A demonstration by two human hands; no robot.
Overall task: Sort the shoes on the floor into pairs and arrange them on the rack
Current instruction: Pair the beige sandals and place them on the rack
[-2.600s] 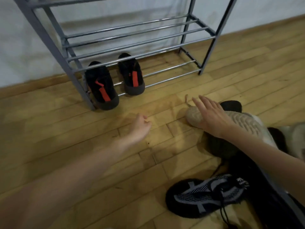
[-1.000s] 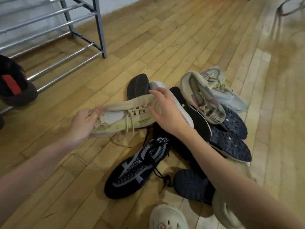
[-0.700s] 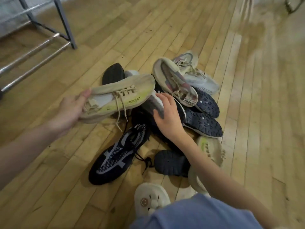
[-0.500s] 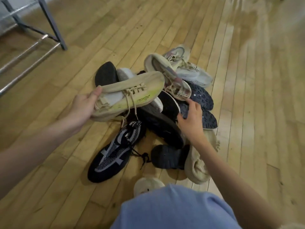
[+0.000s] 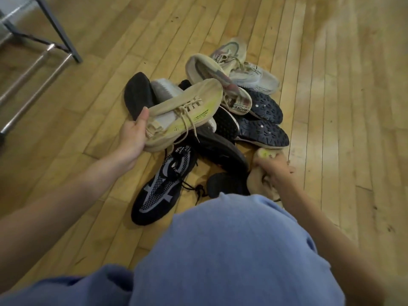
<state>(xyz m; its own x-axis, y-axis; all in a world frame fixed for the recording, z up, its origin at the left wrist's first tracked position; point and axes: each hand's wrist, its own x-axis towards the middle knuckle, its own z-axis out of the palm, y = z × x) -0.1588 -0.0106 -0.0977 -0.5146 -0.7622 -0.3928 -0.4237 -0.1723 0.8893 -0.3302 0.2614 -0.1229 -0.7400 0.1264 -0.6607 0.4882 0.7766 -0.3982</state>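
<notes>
The rack (image 5: 55,49) stands at the upper left; only its lower bars show, with no shoes visible on them here. The left hand (image 5: 132,135) holds the heel of a beige sneaker (image 5: 185,111) clear above the pile (image 5: 231,133), thumb over the collar. Black, navy and pale shoes lie heaped on the floor, unsorted. At lower right, the right hand (image 5: 276,171) closes on the matching beige sneaker (image 5: 258,180), which rests on the floor at the pile's edge; blur hides the finger positions. Judgement: one pair is nearly assembled; most sorting remains.
</notes>
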